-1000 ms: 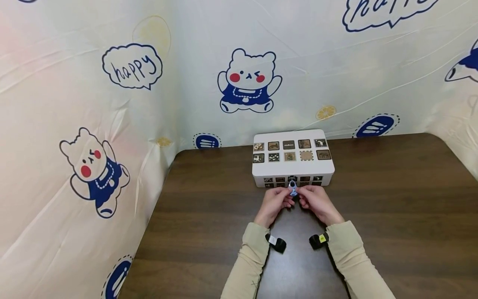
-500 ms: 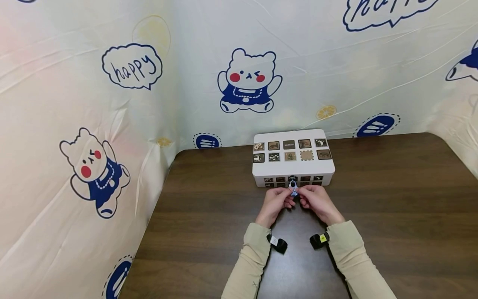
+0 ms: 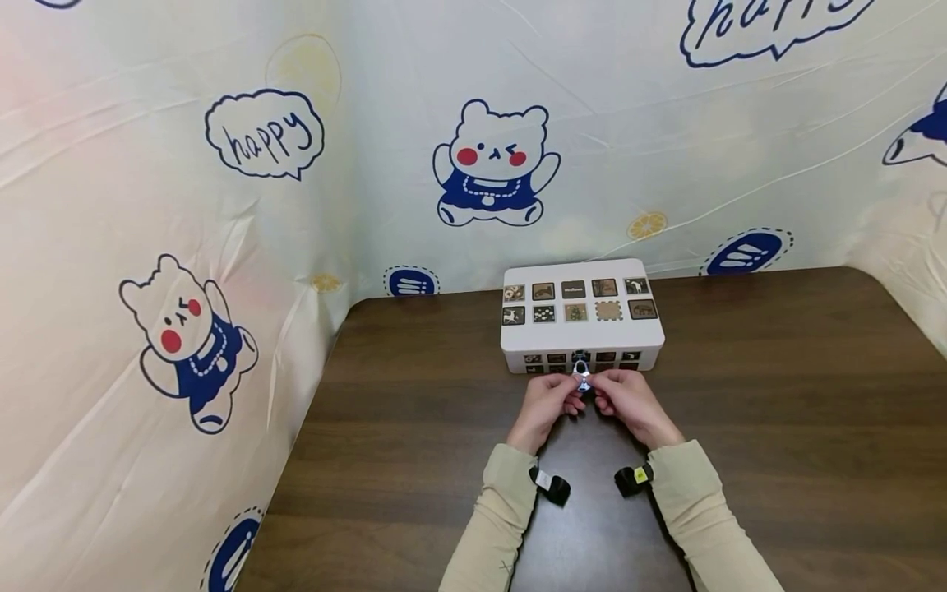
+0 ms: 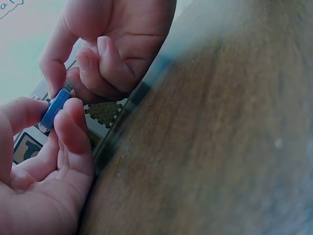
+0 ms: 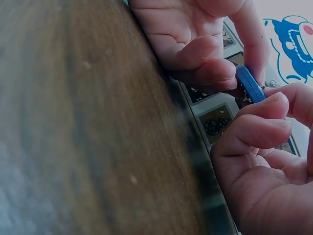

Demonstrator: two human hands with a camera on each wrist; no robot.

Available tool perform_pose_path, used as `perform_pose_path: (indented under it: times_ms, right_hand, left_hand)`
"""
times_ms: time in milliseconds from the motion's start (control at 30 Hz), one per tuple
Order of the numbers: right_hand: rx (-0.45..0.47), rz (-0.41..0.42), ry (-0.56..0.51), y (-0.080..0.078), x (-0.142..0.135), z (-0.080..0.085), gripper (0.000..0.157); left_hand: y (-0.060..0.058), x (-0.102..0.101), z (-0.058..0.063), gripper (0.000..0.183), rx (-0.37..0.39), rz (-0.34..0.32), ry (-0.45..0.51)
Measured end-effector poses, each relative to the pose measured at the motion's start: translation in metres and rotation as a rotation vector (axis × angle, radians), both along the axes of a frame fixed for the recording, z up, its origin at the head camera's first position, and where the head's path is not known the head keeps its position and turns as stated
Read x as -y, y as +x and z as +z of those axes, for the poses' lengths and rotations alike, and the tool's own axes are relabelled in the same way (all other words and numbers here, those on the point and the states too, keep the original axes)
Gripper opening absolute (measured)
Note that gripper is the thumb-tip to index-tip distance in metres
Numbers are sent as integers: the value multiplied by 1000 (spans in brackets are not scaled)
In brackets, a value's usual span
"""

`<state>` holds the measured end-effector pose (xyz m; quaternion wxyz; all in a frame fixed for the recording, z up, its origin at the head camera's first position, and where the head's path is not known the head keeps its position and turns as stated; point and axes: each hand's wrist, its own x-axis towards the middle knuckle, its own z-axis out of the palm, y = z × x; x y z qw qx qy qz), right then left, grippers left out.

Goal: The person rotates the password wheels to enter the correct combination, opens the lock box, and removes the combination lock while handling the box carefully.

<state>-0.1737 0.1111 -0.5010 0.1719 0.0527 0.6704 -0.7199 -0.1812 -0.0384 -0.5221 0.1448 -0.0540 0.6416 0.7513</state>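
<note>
At the front of the box (image 3: 583, 330) on the brown table (image 3: 414, 411), the left hand (image 3: 542, 408) and right hand (image 3: 633, 403) together pinch 1 blue lock (image 4: 55, 108)

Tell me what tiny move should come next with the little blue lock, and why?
Maybe the left grip should hold the blue lock still while the right grip gives it a gentle tug. Both pinch it at the front of the white box, but I can't tell if it's hooked on, so a tug might show.
</note>
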Motion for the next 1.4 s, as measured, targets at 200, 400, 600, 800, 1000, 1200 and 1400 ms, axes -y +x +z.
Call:
perform_pose_path:
  times_ms: [200,400,600,800,1000,1200,1400]
  right_hand:
    - [-1,-3,2,1,0,1,22]
    - [-9,-14,14,2,0,1,22]
    - [-11,-16,21,2,2,1,23]
    - [-28,-16,20,2,2,2,24]
    - [-37,-15,33,3,2,2,25]
    - [-33,-18,44,3,2,1,24]
    - [-20,-24,33,2,3,0,25]
  left_hand:
    - [0,0,-1,22,10,1,2]
    - [1,0,0,22,7,1,-6]
    - [1,0,-1,19,9,-2,-1]
    - [1,1,-1,19,-4,-12,-1]
    - [1,1,0,19,0,-14,-6]
    - [2,1,0,19,-1,-20,-11]
    - [1,1,0,19,5,-13,-4]
